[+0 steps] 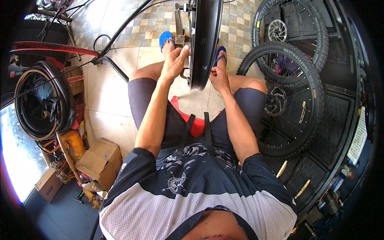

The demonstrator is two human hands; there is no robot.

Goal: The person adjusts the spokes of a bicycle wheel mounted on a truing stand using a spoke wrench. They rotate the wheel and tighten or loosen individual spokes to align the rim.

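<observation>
A black bare bicycle rim (206, 44) stands upright in front of me, seen nearly edge-on, with no tyre on it. A metal truing stand (179, 24) rises just left of the rim. At the rim's left side is my left hand (174, 64), its thumb stretched out toward the rim and its other fingers partly hidden; it looks open. My right hand (220, 81) is beside the rim's lower right side, with its fingers curled together close to the rim. Whatever is between those fingers is too small or hidden to make out.
Two wheels with knobbly tyres, a nearer one (316, 108) and a farther one (323, 36), lean at the right. Several tyres (66, 96) stand at the left, near a cardboard box (102, 158). A red frame tube (56, 48) juts in at upper left.
</observation>
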